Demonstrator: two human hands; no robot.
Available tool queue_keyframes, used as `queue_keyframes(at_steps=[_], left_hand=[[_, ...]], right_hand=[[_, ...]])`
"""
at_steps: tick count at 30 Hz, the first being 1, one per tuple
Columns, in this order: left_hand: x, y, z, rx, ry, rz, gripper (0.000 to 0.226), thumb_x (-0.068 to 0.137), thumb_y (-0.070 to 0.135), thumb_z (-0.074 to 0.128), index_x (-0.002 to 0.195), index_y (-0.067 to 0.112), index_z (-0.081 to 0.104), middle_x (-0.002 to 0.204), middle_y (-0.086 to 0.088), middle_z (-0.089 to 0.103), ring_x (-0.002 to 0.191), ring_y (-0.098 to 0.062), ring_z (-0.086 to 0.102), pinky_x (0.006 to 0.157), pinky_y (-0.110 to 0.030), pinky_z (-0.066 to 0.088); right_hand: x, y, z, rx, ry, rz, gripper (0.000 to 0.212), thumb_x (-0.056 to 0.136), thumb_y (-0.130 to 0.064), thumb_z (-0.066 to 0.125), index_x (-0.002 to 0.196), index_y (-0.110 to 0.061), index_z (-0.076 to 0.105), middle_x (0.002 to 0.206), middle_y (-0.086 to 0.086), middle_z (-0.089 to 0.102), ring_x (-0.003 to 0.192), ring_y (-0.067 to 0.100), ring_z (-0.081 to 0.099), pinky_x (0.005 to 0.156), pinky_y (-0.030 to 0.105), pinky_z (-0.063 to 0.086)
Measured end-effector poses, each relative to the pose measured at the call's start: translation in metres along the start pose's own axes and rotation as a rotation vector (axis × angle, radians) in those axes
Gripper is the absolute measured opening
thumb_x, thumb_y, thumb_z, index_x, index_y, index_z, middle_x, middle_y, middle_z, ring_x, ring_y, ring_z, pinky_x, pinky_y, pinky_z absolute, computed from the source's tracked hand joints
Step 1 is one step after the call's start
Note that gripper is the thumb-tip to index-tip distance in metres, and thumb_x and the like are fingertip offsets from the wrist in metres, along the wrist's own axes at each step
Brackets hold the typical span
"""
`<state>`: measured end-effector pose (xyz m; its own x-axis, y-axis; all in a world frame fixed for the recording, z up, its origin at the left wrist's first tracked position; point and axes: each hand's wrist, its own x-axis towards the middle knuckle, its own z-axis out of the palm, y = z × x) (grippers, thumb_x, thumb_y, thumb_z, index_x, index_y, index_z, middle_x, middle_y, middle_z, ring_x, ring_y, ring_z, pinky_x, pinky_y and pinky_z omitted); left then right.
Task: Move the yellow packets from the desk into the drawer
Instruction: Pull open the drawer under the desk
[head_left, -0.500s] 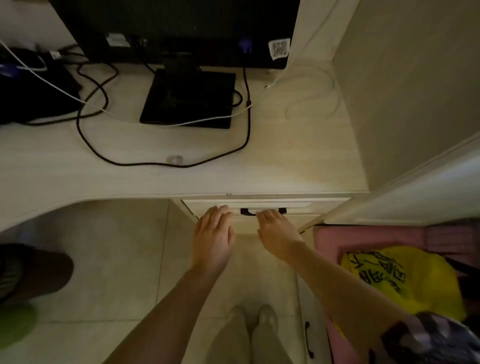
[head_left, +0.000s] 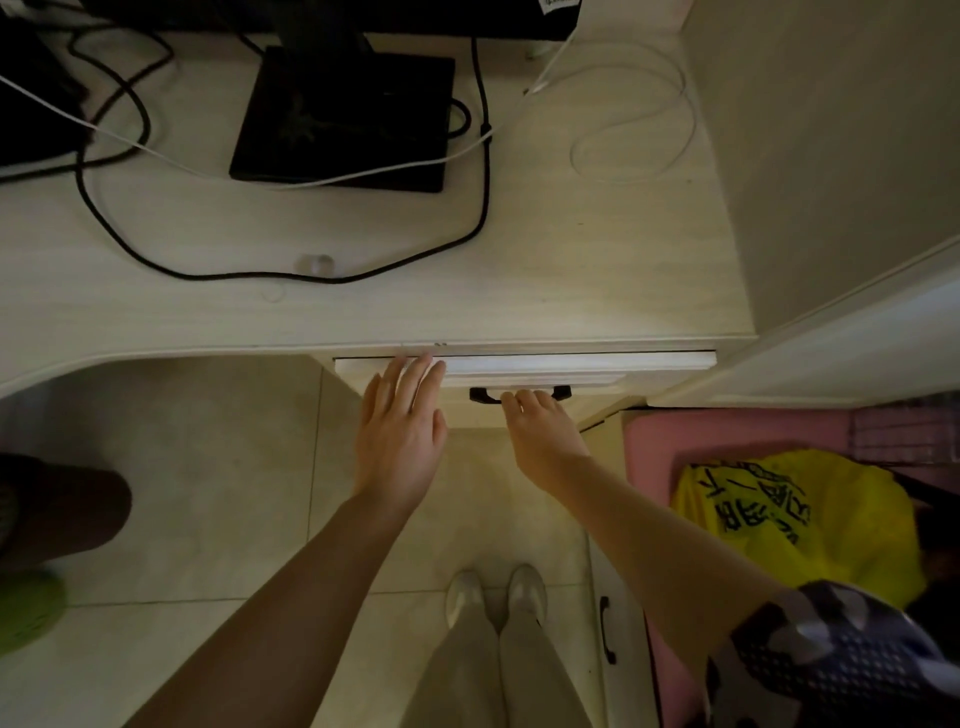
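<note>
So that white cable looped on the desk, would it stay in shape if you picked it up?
Probably not. The white cable is thin and lies in loose curves on the desk, so it would likely flop and lose its loop. It looks light for its length. Pushed sideways, it would probably slide and bunch up rather than roll.

light: dim, yellowish indoor cast | brightest: pale desk (head_left: 597, 270) and drawer front (head_left: 571, 364) | darkest: monitor base (head_left: 343, 114) and left corners, detail lost | shadows: soft, beneath desk edge | blur: slight softness overall | distortion: wide-angle bending at frame edges
</note>
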<state>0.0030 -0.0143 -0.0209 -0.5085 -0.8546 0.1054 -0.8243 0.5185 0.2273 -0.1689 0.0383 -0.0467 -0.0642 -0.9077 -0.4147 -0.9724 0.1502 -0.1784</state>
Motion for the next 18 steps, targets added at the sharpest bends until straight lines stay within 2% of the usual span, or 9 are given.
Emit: queue_keyframes(at_steps=[8, 18], left_hand=[[-0.007, -0.004, 0.015, 0.026, -0.061, 0.007, 0.052, 0.087, 0.023, 0.063, 0.137, 0.014, 0.048, 0.137, -0.007, 0.054, 0.134, -0.029, 0.043, 0.111, -0.050, 0.033], [-0.048, 0.005, 0.016, 0.025, 0.020, -0.015, 0.037, 0.087, 0.023, 0.064, 0.123, 0.015, 0.060, 0.124, -0.003, 0.061, 0.121, -0.027, 0.053, 0.107, -0.049, 0.035]], right_hand=[[-0.038, -0.009, 0.012, -0.012, -0.005, -0.024, 0.059, 0.089, -0.006, 0.053, 0.143, -0.006, 0.029, 0.141, 0.015, 0.041, 0.132, 0.031, 0.037, 0.111, 0.039, 0.030], [-0.075, -0.018, 0.028, 0.012, -0.031, -0.026, 0.058, 0.090, -0.005, 0.049, 0.144, -0.006, 0.028, 0.141, 0.015, 0.041, 0.132, 0.032, 0.037, 0.114, 0.041, 0.028]])
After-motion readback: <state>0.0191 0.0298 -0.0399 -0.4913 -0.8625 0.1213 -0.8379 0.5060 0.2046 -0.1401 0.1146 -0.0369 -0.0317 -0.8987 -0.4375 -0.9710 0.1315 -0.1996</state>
